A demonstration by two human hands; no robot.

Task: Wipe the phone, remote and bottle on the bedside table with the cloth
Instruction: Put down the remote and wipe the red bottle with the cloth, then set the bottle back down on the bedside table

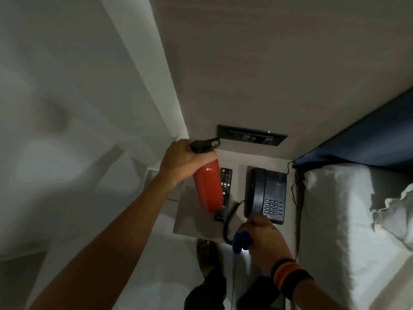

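Head view: left hand grips red bottle over remote; right hand clutches blue cloth beside phone.

Red bottle with black cap; black phone and remote; blue cloth; red-yellow-black striped wristband.

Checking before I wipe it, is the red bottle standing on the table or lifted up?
Lifted and tilted: the left hand grips the red bottle near its black cap, its base hanging over the remote.
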